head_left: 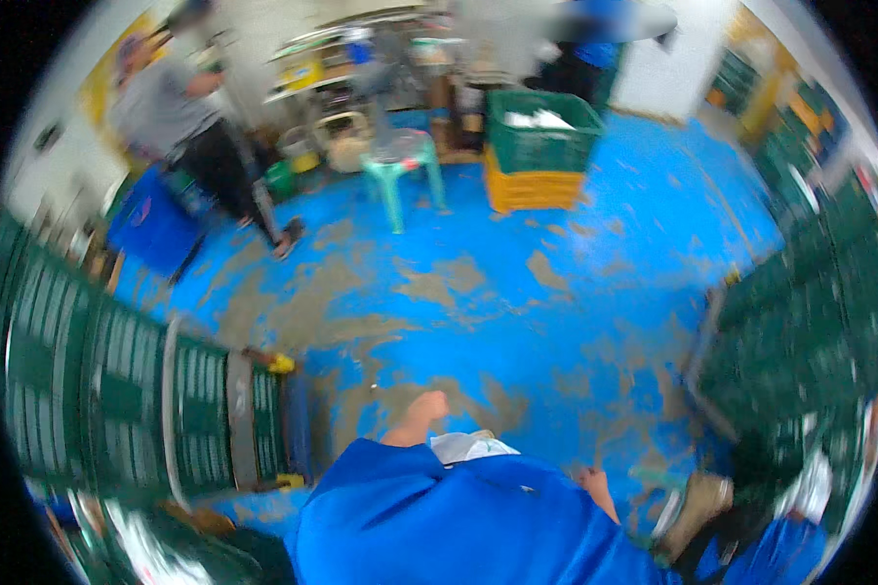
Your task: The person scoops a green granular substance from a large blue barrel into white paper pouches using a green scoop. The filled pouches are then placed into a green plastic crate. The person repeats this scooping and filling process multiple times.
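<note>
My left hand point(427, 407) reaches forward from the blue garment I wear point(458, 526), over the blue floor. Blur hides its fingers, and nothing can be made out in it. Beside it, at the garment's front edge, shows a white, cloth-like piece point(473, 447); whether the hand touches it I cannot tell. Lower and to the right hangs my right hand point(593, 480), small and smeared, near the garment's right side. Its fingers cannot be read, nor can anything held in them.
Stacked green crates point(127, 380) line the left, and more green crates point(800, 322) the right. Ahead stand a pale green stool point(400, 166) and a green crate point(541, 146) on a yellow crate point(537, 185). A person point(185, 117) stands far left beside a blue bin point(154, 222). Another person point(771, 551) is close right.
</note>
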`<move>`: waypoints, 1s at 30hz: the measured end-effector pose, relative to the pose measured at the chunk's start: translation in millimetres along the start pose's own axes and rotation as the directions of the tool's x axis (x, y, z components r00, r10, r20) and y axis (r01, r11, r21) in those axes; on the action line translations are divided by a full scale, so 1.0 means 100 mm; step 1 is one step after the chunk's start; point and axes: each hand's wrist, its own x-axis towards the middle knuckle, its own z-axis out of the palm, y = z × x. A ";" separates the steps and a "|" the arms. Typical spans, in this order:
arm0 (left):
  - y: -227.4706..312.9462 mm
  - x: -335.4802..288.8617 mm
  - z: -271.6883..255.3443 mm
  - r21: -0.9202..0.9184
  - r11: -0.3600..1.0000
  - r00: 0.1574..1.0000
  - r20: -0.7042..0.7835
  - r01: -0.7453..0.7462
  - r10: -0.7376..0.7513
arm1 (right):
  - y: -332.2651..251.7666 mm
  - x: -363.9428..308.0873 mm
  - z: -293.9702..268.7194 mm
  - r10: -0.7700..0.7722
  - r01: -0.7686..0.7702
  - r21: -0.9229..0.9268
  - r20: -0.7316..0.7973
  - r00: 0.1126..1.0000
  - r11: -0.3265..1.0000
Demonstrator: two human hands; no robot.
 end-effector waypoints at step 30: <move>6.57 -0.83 4.25 0.098 0.601 0.522 0.618 -0.793 0.587 | 3.62 -5.43 -2.41 0.673 -0.583 0.574 -0.737 -0.062 0.575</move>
